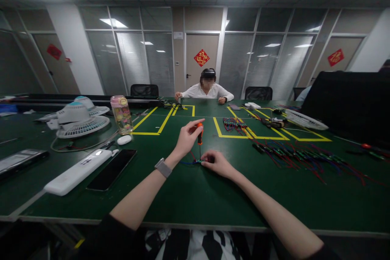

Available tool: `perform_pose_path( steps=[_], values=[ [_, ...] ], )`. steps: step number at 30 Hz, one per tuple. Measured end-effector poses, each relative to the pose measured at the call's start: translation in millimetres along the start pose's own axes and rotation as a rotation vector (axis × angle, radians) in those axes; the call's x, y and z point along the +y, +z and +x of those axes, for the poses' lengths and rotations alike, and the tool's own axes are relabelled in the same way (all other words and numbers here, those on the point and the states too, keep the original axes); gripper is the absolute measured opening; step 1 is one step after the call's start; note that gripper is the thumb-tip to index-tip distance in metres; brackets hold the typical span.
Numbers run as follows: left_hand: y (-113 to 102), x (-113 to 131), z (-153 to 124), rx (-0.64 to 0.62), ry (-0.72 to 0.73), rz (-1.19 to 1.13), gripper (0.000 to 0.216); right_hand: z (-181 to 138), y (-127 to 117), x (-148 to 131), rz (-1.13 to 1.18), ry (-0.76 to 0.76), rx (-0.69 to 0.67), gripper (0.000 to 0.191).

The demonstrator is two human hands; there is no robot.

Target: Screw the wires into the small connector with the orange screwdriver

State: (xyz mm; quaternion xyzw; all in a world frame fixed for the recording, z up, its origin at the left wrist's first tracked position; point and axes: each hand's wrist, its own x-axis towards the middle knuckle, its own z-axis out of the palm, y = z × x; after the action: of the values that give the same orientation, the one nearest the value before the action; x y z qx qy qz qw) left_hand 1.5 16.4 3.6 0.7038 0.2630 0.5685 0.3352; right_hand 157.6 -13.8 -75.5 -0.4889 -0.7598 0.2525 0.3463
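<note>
My left hand (188,139) has its fingers closed around the top of an orange and black screwdriver (200,139). The screwdriver stands upright, its thin shaft pointing down at a small green circuit board (197,161) on the table. Red and blue wires come off the board's left side. With the fingertips of my right hand (217,163) I pinch the board's right edge against the table. Whether the screwdriver's tip touches a screw is too small to tell.
Wired circuit boards (298,153) lie in a long row at the right, with another bundle (235,125) in a yellow-taped area. A black phone (112,169), a white power strip (78,172), a bottle (121,115) and fan parts (82,126) are at left. Opposite sits another person (207,89).
</note>
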Motion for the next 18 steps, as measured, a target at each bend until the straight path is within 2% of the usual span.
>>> perform_pose_path(
  steps=[3, 7, 13, 18],
  values=[
    [-1.2, -0.1, 0.1, 0.063, 0.053, 0.096, 0.031, -0.1, -0.4, 0.1, -0.007, -0.003, -0.001, 0.015],
    [-2.5, 0.0, 0.9, -0.028, -0.007, -0.032, 0.035, -0.2, -0.2, 1.9, 0.002, -0.02, 0.005, 0.014],
    [-2.1, 0.9, -0.1, 0.028, 0.038, 0.06, 0.03, 0.9, 1.9, 6.9, 0.014, -0.023, 0.008, 0.014],
    [-0.7, 1.8, -0.2, -0.061, -0.024, -0.041, 0.036, 1.3, 1.7, 6.5, 0.019, -0.024, 0.006, 0.014]
  ],
)
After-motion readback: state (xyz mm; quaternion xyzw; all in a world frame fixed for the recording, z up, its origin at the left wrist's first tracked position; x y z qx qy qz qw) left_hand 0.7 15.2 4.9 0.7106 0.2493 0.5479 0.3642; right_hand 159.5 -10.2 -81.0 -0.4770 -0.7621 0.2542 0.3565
